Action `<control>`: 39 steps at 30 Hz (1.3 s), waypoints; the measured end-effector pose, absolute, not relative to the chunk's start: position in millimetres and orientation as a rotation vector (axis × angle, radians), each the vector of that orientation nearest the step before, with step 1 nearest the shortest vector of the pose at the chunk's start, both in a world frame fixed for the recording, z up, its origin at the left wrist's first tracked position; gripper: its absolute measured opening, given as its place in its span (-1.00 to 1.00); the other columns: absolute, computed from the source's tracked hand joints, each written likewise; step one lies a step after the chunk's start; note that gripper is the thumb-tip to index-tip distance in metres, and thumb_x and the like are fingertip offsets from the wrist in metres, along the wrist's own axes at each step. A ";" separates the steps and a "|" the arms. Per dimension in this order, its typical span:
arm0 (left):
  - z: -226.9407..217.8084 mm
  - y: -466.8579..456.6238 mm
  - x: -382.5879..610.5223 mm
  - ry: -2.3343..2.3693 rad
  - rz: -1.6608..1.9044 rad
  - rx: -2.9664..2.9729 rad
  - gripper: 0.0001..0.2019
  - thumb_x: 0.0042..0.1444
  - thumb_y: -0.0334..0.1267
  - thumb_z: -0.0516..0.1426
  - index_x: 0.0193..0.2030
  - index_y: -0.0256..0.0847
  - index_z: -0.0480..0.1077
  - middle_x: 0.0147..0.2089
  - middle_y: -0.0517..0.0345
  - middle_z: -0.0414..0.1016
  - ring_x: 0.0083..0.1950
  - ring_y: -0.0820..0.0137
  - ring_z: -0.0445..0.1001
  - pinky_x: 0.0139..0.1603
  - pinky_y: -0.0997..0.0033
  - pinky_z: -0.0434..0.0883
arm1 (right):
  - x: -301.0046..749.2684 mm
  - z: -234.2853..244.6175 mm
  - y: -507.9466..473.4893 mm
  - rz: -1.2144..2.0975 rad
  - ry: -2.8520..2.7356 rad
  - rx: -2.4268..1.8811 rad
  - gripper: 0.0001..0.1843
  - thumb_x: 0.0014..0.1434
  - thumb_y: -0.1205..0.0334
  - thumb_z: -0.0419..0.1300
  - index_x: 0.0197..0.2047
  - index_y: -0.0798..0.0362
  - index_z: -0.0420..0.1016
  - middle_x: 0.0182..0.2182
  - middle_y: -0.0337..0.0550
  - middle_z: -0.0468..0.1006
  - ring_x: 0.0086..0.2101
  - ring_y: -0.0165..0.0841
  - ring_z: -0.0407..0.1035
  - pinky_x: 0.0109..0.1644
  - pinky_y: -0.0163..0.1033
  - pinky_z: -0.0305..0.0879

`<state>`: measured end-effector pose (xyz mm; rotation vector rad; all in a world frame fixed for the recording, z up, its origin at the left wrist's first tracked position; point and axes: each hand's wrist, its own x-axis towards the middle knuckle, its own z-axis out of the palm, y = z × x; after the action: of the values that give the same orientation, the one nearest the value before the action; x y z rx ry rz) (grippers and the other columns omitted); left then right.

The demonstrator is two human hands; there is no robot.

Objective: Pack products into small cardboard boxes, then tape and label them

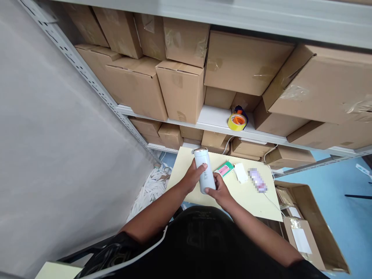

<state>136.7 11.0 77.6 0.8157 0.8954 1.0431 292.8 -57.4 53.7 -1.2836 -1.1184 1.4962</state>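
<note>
A pale blue tumbler (207,176) with a metal-rimmed lid is held slightly tilted over the cream table (244,199). My left hand (194,176) grips its left side, thumb laid across the front. Around the lower right of the tumbler is my right hand (220,190), its thumb near the base. The fingers behind the tumbler are hidden. Just right of the tumbler lie a green and pink packet (225,169) and a small white box (241,173). Farther right is a blurred-out purple item (257,180) with a white cable.
Metal shelves (215,122) packed with cardboard boxes (181,91) rise beyond the table. A tape dispenser with yellow tape (236,121) sits on the middle shelf. An open carton (322,224) holding boxes stands at right. White paper scraps (149,192) lie on the floor beside the left wall.
</note>
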 end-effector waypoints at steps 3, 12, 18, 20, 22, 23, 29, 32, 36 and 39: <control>76.1 13.3 134.2 0.994 1.059 0.841 -0.44 -0.04 -0.09 0.40 0.04 -0.15 0.30 -0.16 0.19 0.45 -0.11 0.30 0.45 -0.08 0.33 0.39 | 293.2 51.5 -52.8 1.228 -1.273 -1.448 -0.18 -0.14 -0.13 0.52 0.12 -0.06 0.33 -0.01 -0.08 0.49 -0.05 -0.10 0.39 -0.01 -0.04 0.40; 72.9 20.6 131.2 1.002 1.022 0.897 -0.45 0.05 0.00 0.34 0.10 -0.18 0.32 0.00 0.03 0.51 0.02 0.20 0.48 0.01 0.24 0.42 | 292.1 46.6 -47.6 1.356 -1.221 -1.391 -0.30 -0.03 -0.14 0.44 0.09 -0.03 0.35 -0.06 -0.09 0.52 -0.08 -0.13 0.41 -0.05 -0.09 0.39; 68.7 22.4 139.6 1.014 1.026 0.877 -0.39 0.09 -0.02 0.30 0.22 -0.19 0.26 -0.02 0.00 0.55 -0.01 0.21 0.53 0.00 0.22 0.45 | 297.9 41.3 -39.1 1.390 -1.259 -1.340 -0.43 0.21 -0.10 0.23 0.20 -0.03 0.32 0.01 -0.07 0.53 -0.02 -0.12 0.43 0.01 -0.05 0.41; 68.3 22.8 143.4 1.032 0.987 0.973 -0.41 0.12 0.00 0.27 0.22 -0.18 0.27 -0.04 0.03 0.55 -0.05 0.22 0.53 -0.05 0.24 0.47 | 297.7 39.7 -37.3 1.387 -1.230 -1.350 -0.41 0.19 -0.10 0.26 0.20 -0.03 0.31 -0.02 -0.08 0.55 -0.04 -0.13 0.45 -0.02 -0.06 0.43; 67.7 23.7 145.3 1.084 0.918 1.100 -0.41 0.08 0.01 0.31 0.18 -0.18 0.31 -0.07 0.06 0.55 -0.08 0.22 0.53 -0.10 0.26 0.47 | 299.0 39.0 -36.4 1.289 -1.287 -1.445 -0.32 0.10 -0.10 0.37 0.20 -0.05 0.30 -0.05 -0.09 0.56 -0.10 -0.14 0.46 -0.04 -0.06 0.44; 66.9 24.6 145.3 1.120 0.880 1.154 -0.41 0.06 0.01 0.32 0.16 -0.19 0.32 -0.08 0.07 0.55 -0.09 0.22 0.53 -0.12 0.27 0.48 | 301.0 39.0 -36.0 1.244 -1.343 -1.481 -0.30 0.09 -0.11 0.40 0.20 -0.05 0.30 -0.06 -0.09 0.56 -0.11 -0.15 0.46 -0.04 -0.05 0.44; 50.8 30.2 145.2 1.261 0.691 1.444 -0.37 0.08 -0.13 0.29 0.27 -0.14 0.23 0.06 0.03 0.57 0.00 0.18 0.57 -0.01 0.23 0.48 | 327.0 38.4 -24.9 1.273 -1.197 -1.366 -0.29 0.30 -0.24 0.15 0.37 -0.08 0.18 0.24 0.07 0.42 0.04 -0.13 0.46 0.05 0.02 0.46; 40.9 27.1 157.7 1.177 0.574 1.567 -0.29 0.07 -0.13 0.30 0.34 -0.09 0.15 0.14 0.01 0.55 0.02 0.17 0.58 -0.02 0.23 0.48 | 334.8 35.1 -16.5 1.253 -1.037 -1.363 -0.14 0.24 -0.23 0.21 0.46 -0.08 0.03 0.27 0.08 0.39 0.10 -0.10 0.45 0.09 0.04 0.45; 33.7 24.8 182.2 1.062 0.486 1.731 -0.29 0.09 -0.06 0.29 0.36 -0.10 0.19 0.19 -0.04 0.53 0.06 0.11 0.57 -0.01 0.20 0.47 | 347.3 24.7 -14.6 1.086 -0.945 -1.529 -0.18 0.13 -0.04 0.35 0.37 -0.04 0.18 0.09 -0.01 0.55 0.05 -0.11 0.46 0.14 0.03 0.41; 25.5 38.6 201.6 0.880 0.441 1.829 -0.38 0.12 0.01 0.29 0.31 -0.06 0.35 0.18 -0.01 0.56 0.09 0.08 0.56 0.03 0.21 0.45 | 374.2 11.2 -25.2 0.963 -0.825 -1.572 -0.35 0.12 0.03 0.31 0.24 -0.02 0.27 0.03 -0.04 0.56 -0.01 -0.14 0.48 0.11 0.00 0.41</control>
<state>201.6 38.6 25.5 1.8288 0.8803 0.4412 374.2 -25.2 11.2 -1.5723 -0.8246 0.9629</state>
